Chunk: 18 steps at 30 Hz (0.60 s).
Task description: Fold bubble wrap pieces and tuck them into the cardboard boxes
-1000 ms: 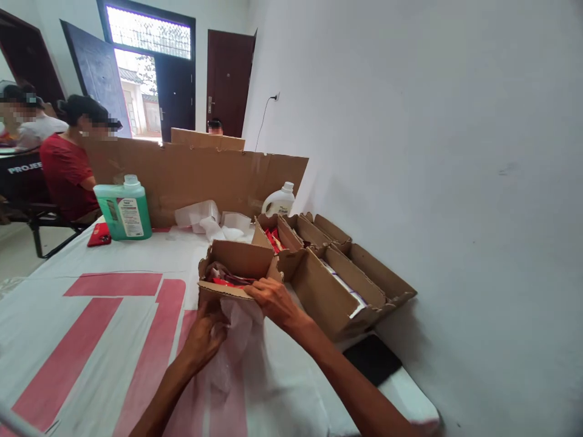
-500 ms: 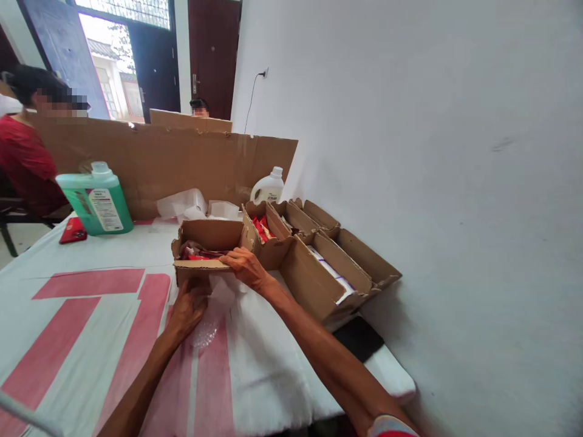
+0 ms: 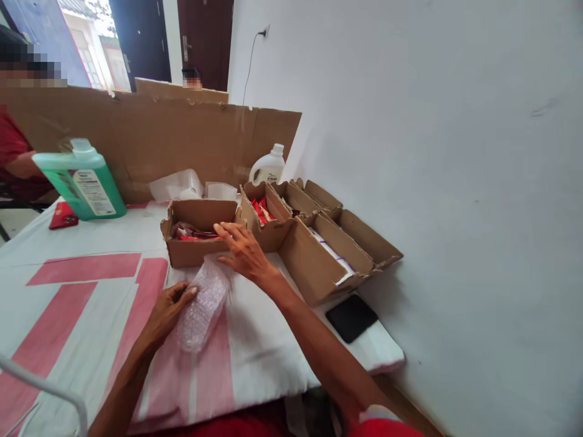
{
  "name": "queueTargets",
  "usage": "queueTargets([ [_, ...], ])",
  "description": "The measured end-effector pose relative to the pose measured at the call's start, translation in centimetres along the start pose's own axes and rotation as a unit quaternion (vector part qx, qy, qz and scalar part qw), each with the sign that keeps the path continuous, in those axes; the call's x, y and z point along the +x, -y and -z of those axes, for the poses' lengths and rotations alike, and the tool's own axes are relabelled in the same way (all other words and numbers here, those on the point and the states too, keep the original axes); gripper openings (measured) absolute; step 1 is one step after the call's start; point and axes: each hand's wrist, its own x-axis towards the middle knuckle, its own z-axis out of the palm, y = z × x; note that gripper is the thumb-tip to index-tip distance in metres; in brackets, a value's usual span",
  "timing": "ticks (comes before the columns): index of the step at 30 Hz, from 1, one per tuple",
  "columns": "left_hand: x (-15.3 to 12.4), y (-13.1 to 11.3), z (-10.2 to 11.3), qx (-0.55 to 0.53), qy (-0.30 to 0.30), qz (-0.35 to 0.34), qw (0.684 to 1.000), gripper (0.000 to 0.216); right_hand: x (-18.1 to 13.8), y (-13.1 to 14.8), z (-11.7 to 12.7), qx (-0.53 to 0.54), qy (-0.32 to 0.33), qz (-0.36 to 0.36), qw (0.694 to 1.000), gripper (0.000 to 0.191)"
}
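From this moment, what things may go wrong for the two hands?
The bubble wrap might slip, as the left hand seems to pinch only its edge. The right hand, by the near rim of the brown box holding red items, might nudge it. The right forearm could brush the flat black object near the table edge.

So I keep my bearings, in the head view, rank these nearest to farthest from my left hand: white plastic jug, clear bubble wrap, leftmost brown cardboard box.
1. Clear bubble wrap: in your left hand.
2. Leftmost brown cardboard box: just beyond, ahead.
3. White plastic jug: far back, right.
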Motion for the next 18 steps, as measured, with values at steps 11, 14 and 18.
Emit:
queueTargets([
  [11, -6.7, -0.5, -0.2, -0.161, 0.047, 0.135, 0.976, 0.057, -13.0, 8.2, 1.1, 0.363, 0.039, -0.165, 0.916, 0.093],
  [14, -7.5, -1.2, -1.0, -0.188, 0.075, 0.152, 0.967, 0.059, -12.9, 9.3, 0.1, 0.336, -0.014, -0.150, 0.930, 0.042],
  [18, -7.9, -1.0, -1.0, -0.170, 0.070, 0.170, 0.968, 0.061, -12.5, 9.4, 0.9, 0.318, -0.063, -0.135, 0.936, 0.014],
])
